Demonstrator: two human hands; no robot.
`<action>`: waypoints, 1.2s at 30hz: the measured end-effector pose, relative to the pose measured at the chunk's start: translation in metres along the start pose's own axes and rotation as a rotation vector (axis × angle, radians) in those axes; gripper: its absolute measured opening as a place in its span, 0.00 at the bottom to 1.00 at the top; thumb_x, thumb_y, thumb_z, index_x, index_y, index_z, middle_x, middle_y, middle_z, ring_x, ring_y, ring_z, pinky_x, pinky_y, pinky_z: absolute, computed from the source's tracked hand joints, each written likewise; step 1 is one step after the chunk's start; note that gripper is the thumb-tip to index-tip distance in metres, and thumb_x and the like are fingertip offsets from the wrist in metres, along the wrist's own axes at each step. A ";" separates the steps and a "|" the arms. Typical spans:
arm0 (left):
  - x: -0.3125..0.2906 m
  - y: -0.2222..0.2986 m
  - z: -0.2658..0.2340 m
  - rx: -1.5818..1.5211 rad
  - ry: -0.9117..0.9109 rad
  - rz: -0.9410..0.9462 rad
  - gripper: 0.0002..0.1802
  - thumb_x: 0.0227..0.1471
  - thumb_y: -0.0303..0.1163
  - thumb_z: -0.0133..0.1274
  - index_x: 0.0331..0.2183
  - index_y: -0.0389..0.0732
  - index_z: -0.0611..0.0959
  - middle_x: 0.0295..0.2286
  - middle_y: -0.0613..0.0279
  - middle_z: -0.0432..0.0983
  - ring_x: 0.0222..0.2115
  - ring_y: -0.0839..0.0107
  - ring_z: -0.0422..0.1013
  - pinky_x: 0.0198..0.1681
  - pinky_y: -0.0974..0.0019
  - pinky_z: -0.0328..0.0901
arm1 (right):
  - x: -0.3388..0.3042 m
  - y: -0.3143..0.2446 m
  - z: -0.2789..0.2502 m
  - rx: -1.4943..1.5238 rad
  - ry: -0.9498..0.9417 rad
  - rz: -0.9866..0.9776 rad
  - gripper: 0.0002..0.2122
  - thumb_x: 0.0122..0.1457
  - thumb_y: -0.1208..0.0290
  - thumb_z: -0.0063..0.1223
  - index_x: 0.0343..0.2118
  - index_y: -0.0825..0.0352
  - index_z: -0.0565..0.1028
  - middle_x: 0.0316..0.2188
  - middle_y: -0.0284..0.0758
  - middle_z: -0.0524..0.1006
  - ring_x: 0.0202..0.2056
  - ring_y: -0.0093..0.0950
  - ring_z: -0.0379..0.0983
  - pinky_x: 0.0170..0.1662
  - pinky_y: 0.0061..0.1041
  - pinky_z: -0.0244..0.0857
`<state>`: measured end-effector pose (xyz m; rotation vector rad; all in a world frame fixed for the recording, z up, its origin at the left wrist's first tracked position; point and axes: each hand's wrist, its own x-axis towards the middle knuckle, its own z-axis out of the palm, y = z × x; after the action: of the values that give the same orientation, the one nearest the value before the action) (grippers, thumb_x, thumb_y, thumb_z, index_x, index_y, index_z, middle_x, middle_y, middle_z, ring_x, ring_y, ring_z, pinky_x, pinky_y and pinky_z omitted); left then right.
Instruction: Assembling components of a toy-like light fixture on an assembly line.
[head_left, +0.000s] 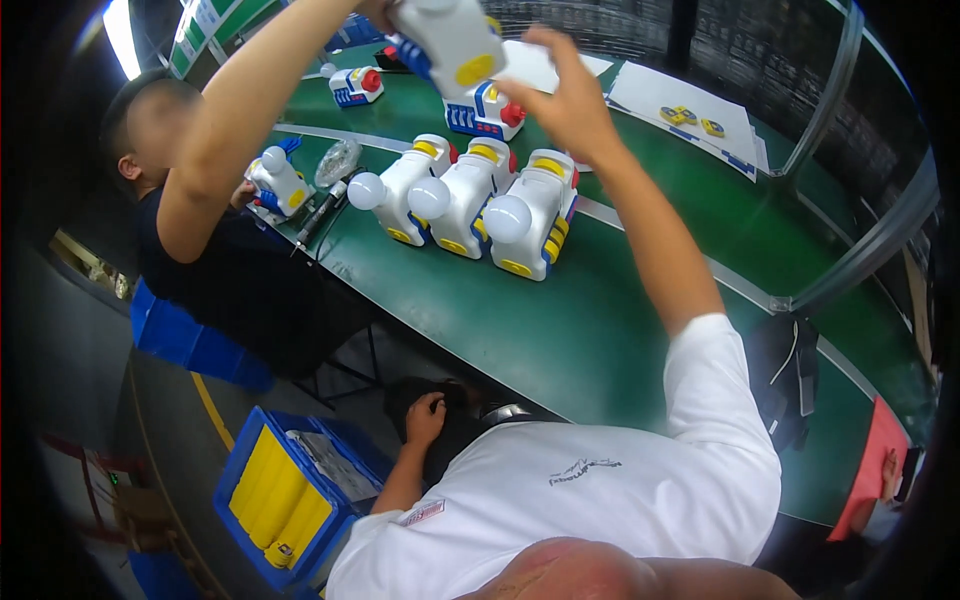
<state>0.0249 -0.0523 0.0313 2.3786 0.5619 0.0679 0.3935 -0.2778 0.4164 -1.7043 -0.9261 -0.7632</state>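
Note:
My right hand [575, 105] reaches over the green table [480, 325] with its fingers and thumb spread, holding nothing. Its thumb comes close to a raised white toy [450, 45] with a yellow oval patch and blue side; touching or not, I cannot tell. A co-worker's bare arm [250, 110] leads up to that toy, and their hand is partly cut off at the top edge. Low by my lap, my left hand [425, 420] has its fingers curled; anything inside them is hidden. Three similar white toys [535, 220] with round white globes stand in a row.
More toys [357, 86] stand farther back. A seated co-worker in black holds another toy [282, 185] at left, beside a dark powered screwdriver [322, 213]. Yellow parts [685, 115] lie on white sheets. A blue crate [228, 492] with yellow contents sits below; metal rails border the right.

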 end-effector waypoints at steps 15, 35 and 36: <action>0.026 0.141 -0.062 -0.408 0.528 0.671 0.05 0.45 0.19 0.53 0.28 0.34 0.82 0.28 0.52 0.79 0.29 0.56 0.75 0.35 0.62 0.69 | -0.178 0.026 0.032 -0.363 -0.248 0.126 0.50 0.32 0.55 0.77 0.59 0.70 0.62 0.59 0.48 0.64 0.64 0.48 0.53 0.65 0.47 0.46; 0.041 0.203 -0.066 -0.520 0.248 0.761 0.07 0.47 0.21 0.55 0.32 0.34 0.83 0.31 0.51 0.79 0.33 0.55 0.76 0.38 0.61 0.70 | -0.227 0.005 -0.107 0.943 0.157 0.710 0.39 0.50 0.51 0.67 0.58 0.70 0.62 0.50 0.41 0.75 0.50 0.37 0.75 0.55 0.37 0.70; 0.042 0.207 -0.064 -0.491 0.222 0.787 0.08 0.47 0.21 0.55 0.33 0.34 0.83 0.32 0.50 0.79 0.33 0.54 0.76 0.39 0.61 0.70 | -0.230 0.007 -0.108 0.955 0.156 0.735 0.40 0.49 0.50 0.67 0.58 0.71 0.62 0.49 0.42 0.75 0.50 0.37 0.75 0.55 0.37 0.70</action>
<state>0.1288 -0.1349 0.2079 1.9721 -0.3016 0.7327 0.2767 -0.4331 0.2528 -0.9682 -0.3682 0.0728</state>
